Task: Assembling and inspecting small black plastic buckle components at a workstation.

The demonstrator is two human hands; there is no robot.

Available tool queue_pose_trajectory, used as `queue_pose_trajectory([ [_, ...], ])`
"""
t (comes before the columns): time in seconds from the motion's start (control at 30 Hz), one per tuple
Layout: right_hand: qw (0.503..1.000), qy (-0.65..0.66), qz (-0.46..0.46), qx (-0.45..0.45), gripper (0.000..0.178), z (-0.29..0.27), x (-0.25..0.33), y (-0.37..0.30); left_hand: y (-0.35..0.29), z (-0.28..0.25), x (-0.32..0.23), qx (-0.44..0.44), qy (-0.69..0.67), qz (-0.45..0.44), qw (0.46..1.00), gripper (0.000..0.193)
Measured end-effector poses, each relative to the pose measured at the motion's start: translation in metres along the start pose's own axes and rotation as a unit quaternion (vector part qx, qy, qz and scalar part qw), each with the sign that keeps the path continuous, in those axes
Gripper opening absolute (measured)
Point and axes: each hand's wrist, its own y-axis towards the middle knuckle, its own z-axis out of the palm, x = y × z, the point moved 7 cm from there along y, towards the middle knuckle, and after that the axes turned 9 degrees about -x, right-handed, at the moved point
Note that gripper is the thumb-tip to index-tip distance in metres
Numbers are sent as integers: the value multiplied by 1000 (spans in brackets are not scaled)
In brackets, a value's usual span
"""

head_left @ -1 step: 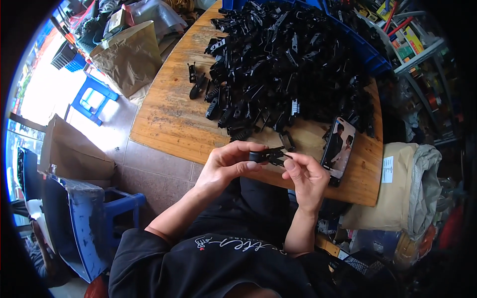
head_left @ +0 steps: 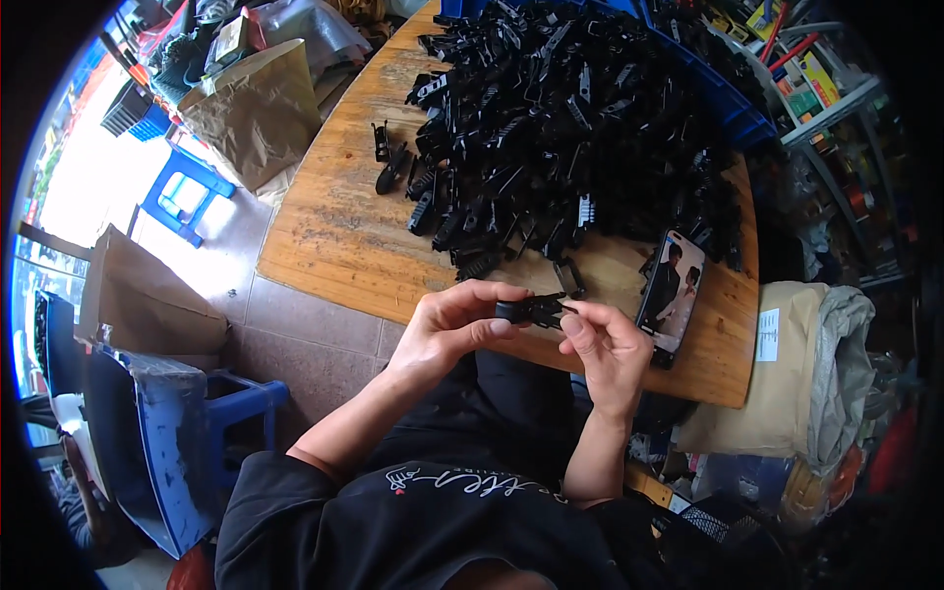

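Close to the table's near edge, my left hand [head_left: 440,326] pinches the rounded end of a small black plastic part [head_left: 536,310] between thumb and fingers. The part has a slim, forked body that points to the right. My right hand [head_left: 608,346] closes thumb and forefinger at its other end, on a thin piece. What exactly sits between those fingertips is partly hidden. Just beyond my hands, another black part [head_left: 567,278] lies on the wood. A large heap of similar black parts [head_left: 560,128] covers the far side of the wooden table [head_left: 334,241].
A phone [head_left: 672,298] with a lit screen lies right of my right hand. Blue crates [head_left: 723,98] border the heap. Two loose parts [head_left: 390,169] lie left of it. Paper bags [head_left: 251,118] and blue stools [head_left: 187,192] stand left; a paper sack [head_left: 747,383] stands right.
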Motion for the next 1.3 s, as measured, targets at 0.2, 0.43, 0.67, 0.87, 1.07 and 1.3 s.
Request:
queue_pose_trajectory([
  [0.2,997,-48,19,64,21,9,1,2,-2,-2,9,12,69,33,997,32],
  [0.43,987,-136,-83,-8,30,20,2,-8,-4,-9,6,-1,92,56,994,33],
  [0.67,858,-417,-298,-37,18,13,6,26,-4,-21,-10,-52,56,70,995,34],
  [0.87,991,60,70,98,20,9,-1,-5,1,-17,-8,-48,36,82,995,38],
  [1.07,985,53,93,136,20,23,-10,-8,-4,0,-10,20,146,135,980,37],
  [1.3,994,-79,15,78,32,20,-2,-5,-4,-9,-7,-23,142,138,980,33],
])
